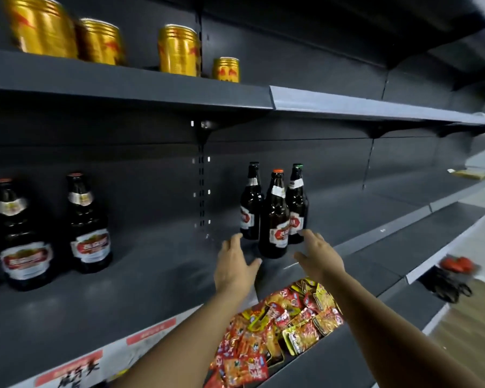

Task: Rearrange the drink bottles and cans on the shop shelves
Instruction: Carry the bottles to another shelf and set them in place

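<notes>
Three dark bottles (275, 211) stand bunched on the middle shelf (151, 281), the orange-capped one (275, 219) in front. I've got both hands out either side of that front bottle, neither touching yet: left hand (235, 264) with fingers spread, right hand (318, 257) open too, fingers loosely apart. Looks like the reach-in before a grab. Next I'd need to close around the bottles without knocking the back pair. Two more bottles (53, 228) stand well left, gold cans (109, 43) on the shelf above.

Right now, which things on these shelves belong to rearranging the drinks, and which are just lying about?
Job:
three bottles between left hand and right hand
two bottles at left
gold cans

Lying about:
snack packets
red and black item, blurred
</notes>
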